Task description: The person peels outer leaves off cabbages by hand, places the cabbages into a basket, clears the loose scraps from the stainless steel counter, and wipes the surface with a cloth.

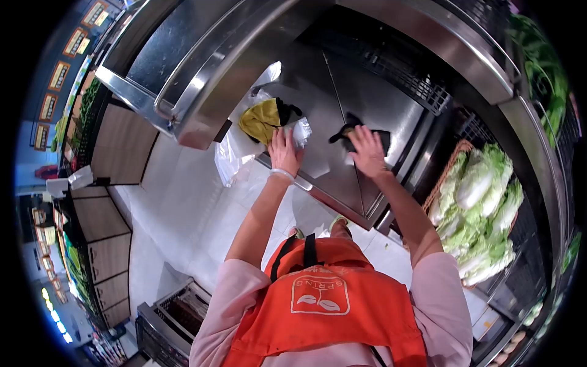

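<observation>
My left hand (285, 153), with a pale band at its wrist, reaches to the near edge of a steel counter (330, 162). Its fingers are stretched out at the lower edge of a mustard-yellow and black cloth-like item (262, 119). Crinkled clear plastic (232, 153) lies under and around that item and hangs over the counter's edge. My right hand (369, 153) lies with its fingers extended over a dark, flat item (382, 140) on the counter. The hand covers part of this item, so I cannot make out its kind.
To the right, a wicker basket (449, 168) holds several heads of leafy cabbage (480, 189). A steel frame with a rail (183, 79) rises at the upper left. Black plastic grating (422, 92) borders the counter's back. Wooden produce stands (101, 232) stand across the tiled floor (177, 196).
</observation>
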A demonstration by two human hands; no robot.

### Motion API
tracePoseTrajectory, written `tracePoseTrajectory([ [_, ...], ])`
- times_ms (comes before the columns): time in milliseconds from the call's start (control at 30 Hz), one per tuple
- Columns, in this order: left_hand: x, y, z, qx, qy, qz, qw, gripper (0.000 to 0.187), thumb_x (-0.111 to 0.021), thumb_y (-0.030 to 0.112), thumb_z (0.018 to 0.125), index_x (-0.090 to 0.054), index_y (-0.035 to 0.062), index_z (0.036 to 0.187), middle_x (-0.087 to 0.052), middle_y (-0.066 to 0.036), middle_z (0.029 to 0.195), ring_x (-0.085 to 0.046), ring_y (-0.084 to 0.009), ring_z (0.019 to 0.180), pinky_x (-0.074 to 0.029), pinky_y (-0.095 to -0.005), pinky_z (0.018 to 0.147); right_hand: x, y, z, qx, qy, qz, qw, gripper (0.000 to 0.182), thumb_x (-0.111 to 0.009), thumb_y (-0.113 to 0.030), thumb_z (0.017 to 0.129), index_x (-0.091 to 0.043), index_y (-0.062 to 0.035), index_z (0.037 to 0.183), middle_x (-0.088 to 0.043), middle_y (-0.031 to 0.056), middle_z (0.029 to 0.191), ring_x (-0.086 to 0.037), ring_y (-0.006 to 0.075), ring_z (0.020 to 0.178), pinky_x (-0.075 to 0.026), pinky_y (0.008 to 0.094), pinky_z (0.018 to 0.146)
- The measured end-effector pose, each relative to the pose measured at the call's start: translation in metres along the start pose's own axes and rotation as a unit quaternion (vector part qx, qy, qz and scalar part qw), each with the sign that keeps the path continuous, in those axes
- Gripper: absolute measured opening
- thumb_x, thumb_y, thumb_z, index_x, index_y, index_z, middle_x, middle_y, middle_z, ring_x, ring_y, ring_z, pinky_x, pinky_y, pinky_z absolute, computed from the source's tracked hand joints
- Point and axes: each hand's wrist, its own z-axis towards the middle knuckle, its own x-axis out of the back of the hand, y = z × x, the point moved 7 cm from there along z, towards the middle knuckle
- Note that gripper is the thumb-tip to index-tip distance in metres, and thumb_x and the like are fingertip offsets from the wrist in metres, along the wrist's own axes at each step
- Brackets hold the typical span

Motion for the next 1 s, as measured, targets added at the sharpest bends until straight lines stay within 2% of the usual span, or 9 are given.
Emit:
tracePoseTrajectory([
  [167,0.010,0.002,-0.002,0.023,0.071,-0.027,0.997,0.052,-0.061,0.017,0.077,-0.044,0.0067,0.126,-0.039,-0.016,0.133,-0.035,-0.0360,0.125,-0.029,-0.0447,0.102,0.008,0.117,0.064,-0.159,0.073,-0.088,0.981,0.052,-0.053,-0.033,0.085,-0.042,-0.0111,0.131,-0.039,0.0121,0.137,-0.032,0.0293,0.127,-0.029,0.0470,0.101],
  [367,0.018,0.001,0.006,0.062,0.094,-0.031,0.993,0.051,-0.060,0.008,0.074,-0.045,0.0040,0.123,-0.039,-0.018,0.132,-0.036,-0.0374,0.124,-0.029,-0.0456,0.102,-0.022,0.082,0.213,0.000,0.123,0.034,0.992,0.043,-0.053,-0.024,0.086,-0.047,-0.0132,0.127,-0.041,0.0080,0.135,-0.035,0.0285,0.123,-0.030,0.0441,0.099],
  [500,0.012,0.001,0.007,0.079,0.064,-0.010,0.995,0.053,-0.057,0.007,0.073,-0.044,0.0039,0.124,-0.038,-0.020,0.133,-0.035,-0.0385,0.124,-0.028,-0.0479,0.102,-0.032,0.037,0.284,0.007,0.111,0.073,0.991,0.041,-0.051,-0.016,0.084,-0.049,-0.0145,0.125,-0.042,0.0068,0.135,-0.037,0.0272,0.121,-0.030,0.0472,0.098],
  [667,0.015,0.002,0.008,0.082,0.064,0.005,0.995,0.053,-0.057,0.007,0.075,-0.042,0.0044,0.126,-0.035,-0.021,0.134,-0.034,-0.0398,0.124,-0.027,-0.0470,0.103,-0.050,-0.012,0.161,0.284,0.154,0.011,0.946,0.048,-0.058,-0.013,0.070,-0.050,-0.0101,0.117,-0.045,0.0111,0.125,-0.040,0.0301,0.114,-0.030,0.0460,0.096],
  [700,0.015,0.002,0.006,0.083,0.066,0.007,0.994,0.054,-0.057,0.007,0.074,-0.042,0.0044,0.126,-0.035,-0.021,0.134,-0.034,-0.0398,0.124,-0.027,-0.0471,0.103,-0.018,-0.027,0.124,0.338,-0.004,0.093,0.936,0.046,-0.058,-0.012,0.069,-0.054,-0.0152,0.115,-0.048,0.0105,0.125,-0.044,0.0267,0.114,-0.032,0.0388,0.093],
  [733,0.015,0.002,0.006,0.077,0.075,0.005,0.994,0.054,-0.057,0.006,0.074,-0.042,0.0049,0.126,-0.036,-0.020,0.134,-0.034,-0.0399,0.124,-0.027,-0.0472,0.103,-0.022,-0.039,0.080,0.380,-0.070,0.122,0.914,0.045,-0.058,-0.013,0.068,-0.055,-0.0168,0.112,-0.048,0.0080,0.124,-0.043,0.0257,0.114,-0.032,0.0383,0.089],
  [800,0.016,0.003,0.006,0.072,0.074,-0.002,0.995,0.056,-0.057,0.005,0.072,-0.042,0.0048,0.126,-0.036,-0.020,0.134,-0.033,-0.0397,0.125,-0.026,-0.0483,0.103,-0.002,-0.044,0.011,0.448,-0.083,0.170,0.874,0.042,-0.057,-0.014,0.066,-0.055,-0.0169,0.108,-0.050,0.0064,0.117,-0.044,0.0245,0.109,-0.034,0.0404,0.087],
  [900,0.015,0.005,0.004,0.067,0.083,-0.016,0.994,0.054,-0.058,0.006,0.072,-0.044,0.0049,0.124,-0.038,-0.020,0.133,-0.035,-0.0392,0.124,-0.027,-0.0485,0.102,0.013,-0.010,0.021,0.336,-0.173,0.252,0.891,0.035,-0.054,-0.013,0.070,-0.056,-0.0162,0.105,-0.053,0.0077,0.111,-0.048,0.0265,0.105,-0.035,0.0408,0.087],
  [1000,0.011,0.002,0.002,0.059,0.100,-0.018,0.993,0.049,-0.059,0.007,0.072,-0.048,0.0036,0.119,-0.042,-0.020,0.130,-0.037,-0.0390,0.122,-0.030,-0.0474,0.101,0.032,0.094,0.074,0.099,0.049,0.166,0.980,0.033,-0.053,-0.012,0.075,-0.056,-0.0123,0.107,-0.054,0.0086,0.108,-0.049,0.0310,0.102,-0.038,0.0445,0.085],
])
